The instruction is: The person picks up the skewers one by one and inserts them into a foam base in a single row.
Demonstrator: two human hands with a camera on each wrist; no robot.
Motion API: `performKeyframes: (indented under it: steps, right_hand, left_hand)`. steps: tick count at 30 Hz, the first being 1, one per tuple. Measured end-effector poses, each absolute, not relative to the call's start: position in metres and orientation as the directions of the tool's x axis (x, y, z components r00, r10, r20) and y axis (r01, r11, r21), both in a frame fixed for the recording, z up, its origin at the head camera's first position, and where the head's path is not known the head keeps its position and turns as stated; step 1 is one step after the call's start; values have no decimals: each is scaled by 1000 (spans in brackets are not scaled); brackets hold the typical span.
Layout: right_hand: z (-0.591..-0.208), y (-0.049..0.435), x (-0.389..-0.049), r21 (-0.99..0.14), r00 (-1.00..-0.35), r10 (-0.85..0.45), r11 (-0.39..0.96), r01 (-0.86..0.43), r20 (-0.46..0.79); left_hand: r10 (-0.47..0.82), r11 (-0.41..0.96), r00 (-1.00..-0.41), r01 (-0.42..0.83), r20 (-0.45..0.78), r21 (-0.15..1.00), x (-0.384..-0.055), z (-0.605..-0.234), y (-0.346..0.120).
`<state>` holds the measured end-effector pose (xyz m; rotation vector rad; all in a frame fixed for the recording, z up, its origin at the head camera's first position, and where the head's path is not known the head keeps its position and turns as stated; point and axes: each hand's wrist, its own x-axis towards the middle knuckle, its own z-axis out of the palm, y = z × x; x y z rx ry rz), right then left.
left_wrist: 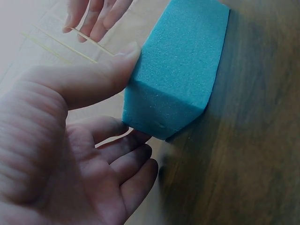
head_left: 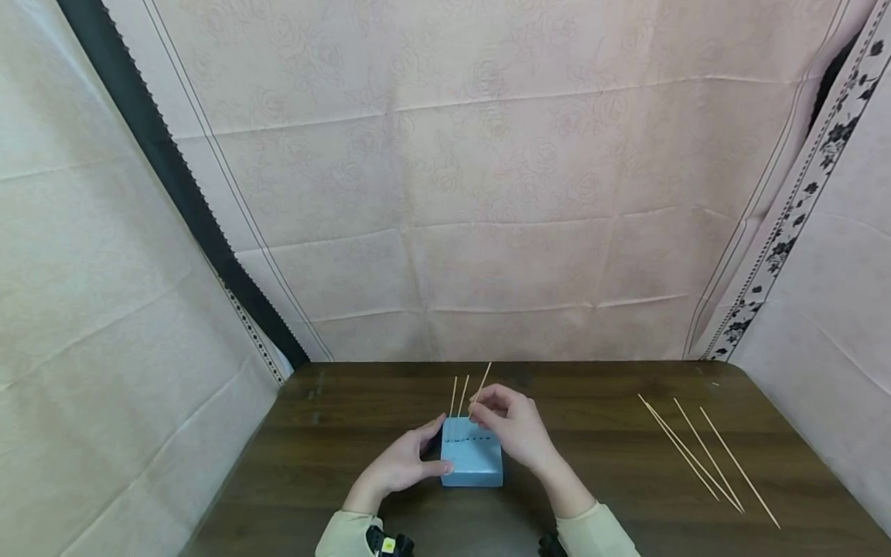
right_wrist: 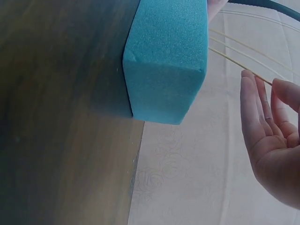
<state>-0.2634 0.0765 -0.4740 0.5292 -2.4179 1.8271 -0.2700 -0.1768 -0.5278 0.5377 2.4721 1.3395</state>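
A light-blue foam block (head_left: 473, 464) sits on the wooden table, with a row of small dark marks along its top. My left hand (head_left: 400, 466) grips the block's left side, thumb on the near part and fingers behind; in the left wrist view the thumb (left_wrist: 101, 77) presses its edge. Two thin wooden skewers (head_left: 462, 394) stand up from the block's far left part. My right hand (head_left: 513, 429) pinches a third skewer (head_left: 485, 377) between thumb and fingertips, just right of those two. It leans right, and its lower end meets the block in the right wrist view.
Several loose skewers (head_left: 739, 468) lie slantwise on the table (head_left: 592, 449) to the right. Pale patterned cloth (head_left: 501, 178) hangs behind the table's far edge, with more cloth on both sides. Dark wrist bands (head_left: 390, 543) sit at the sleeves.
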Motion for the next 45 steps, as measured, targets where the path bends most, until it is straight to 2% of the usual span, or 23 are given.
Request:
performKeyframes:
  steps: [7, 36, 45]
  right_hand:
    - [-479, 73, -264, -893, -931, -249, 299, -335, 266]
    - [-481, 67, -266, -899, -936, -267, 308, -310, 232]
    - [-484, 65, -265, -885, -941, -258, 356, -301, 217]
  left_hand:
    - [455, 494, -888, 196, -60, 847, -271, -529, -177]
    - [451, 505, -891, 201, -58, 839, -273, -526, -177]
    - [458, 488, -887, 193, -62, 851, -272, -527, -177]
